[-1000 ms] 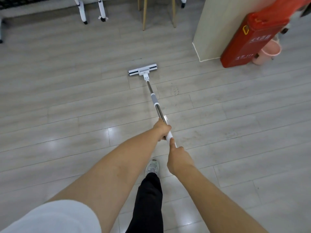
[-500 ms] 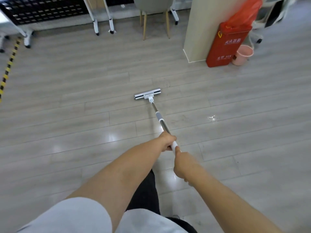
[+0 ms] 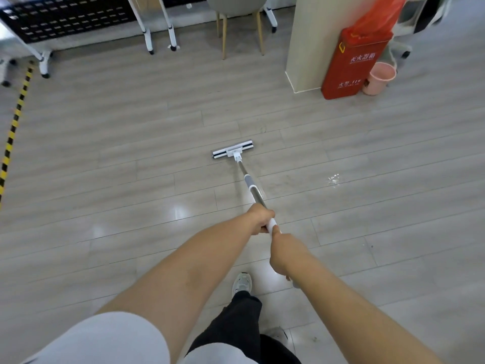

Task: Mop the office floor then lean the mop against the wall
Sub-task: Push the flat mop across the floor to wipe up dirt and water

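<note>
A flat mop with a white head point(image 3: 233, 152) lies on the grey plank floor point(image 3: 131, 158) ahead of me. Its metal handle point(image 3: 253, 191) slants back toward me. My left hand point(image 3: 259, 219) grips the handle higher up the shaft. Just behind it, my right hand point(image 3: 284, 254) grips the white end of the handle. The handle's tip is hidden inside my right fist. A cream wall corner point(image 3: 307, 46) stands at the back right.
A red fire-extinguisher box point(image 3: 351, 67) and a pink bucket point(image 3: 379, 78) stand by the wall corner. Chair legs point(image 3: 241, 32) and wheeled table legs point(image 3: 160, 32) line the back. Yellow-black tape point(image 3: 13, 132) runs along the left. A small wet spot point(image 3: 333, 178) glints on the right. My shoe point(image 3: 242, 283) is below my hands.
The mop head has been drawn back toward me, away from the wall corner. I have stepped back, my view has risen, and both hands keep their grip.
</note>
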The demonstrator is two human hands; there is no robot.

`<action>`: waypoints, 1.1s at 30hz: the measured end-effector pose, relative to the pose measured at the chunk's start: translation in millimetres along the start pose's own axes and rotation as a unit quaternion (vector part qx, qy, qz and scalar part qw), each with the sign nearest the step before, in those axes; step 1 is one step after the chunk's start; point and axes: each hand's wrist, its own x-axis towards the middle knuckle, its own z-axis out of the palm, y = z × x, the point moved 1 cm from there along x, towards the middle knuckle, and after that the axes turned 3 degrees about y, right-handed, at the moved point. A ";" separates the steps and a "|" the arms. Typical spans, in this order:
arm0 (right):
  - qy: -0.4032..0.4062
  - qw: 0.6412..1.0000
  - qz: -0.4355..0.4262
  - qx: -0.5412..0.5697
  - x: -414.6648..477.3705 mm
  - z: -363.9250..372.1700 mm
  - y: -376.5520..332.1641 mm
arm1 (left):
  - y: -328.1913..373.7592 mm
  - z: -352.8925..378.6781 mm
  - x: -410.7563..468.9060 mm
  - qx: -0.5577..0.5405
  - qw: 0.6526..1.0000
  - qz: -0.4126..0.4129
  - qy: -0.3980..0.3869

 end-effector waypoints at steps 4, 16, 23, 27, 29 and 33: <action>0.009 1.000 -0.010 0.001 31.3 -17.7 -30.7 | 26.3 -29.4 27.7 0.024 1.000 0.008 0.007; 0.027 1.000 0.001 0.010 99.7 -47.0 -58.1 | 67.8 -58.7 98.6 0.025 1.000 0.005 0.009; 0.028 1.000 0.002 0.010 59.5 5.8 -8.3 | 11.5 -9.6 63.5 0.013 1.000 0.003 0.001; 0.014 1.000 0.013 0.019 4.3 50.5 33.4 | -38.7 32.2 14.7 0.028 1.000 0.007 -0.003; 0.020 1.000 0.008 0.022 -31.4 79.9 56.2 | -73.4 56.6 -15.1 0.032 0.999 0.008 -0.006; 0.032 0.999 -0.018 0.031 -112.3 154.1 110.9 | -158.7 111.1 -80.4 0.027 0.999 0.012 -0.012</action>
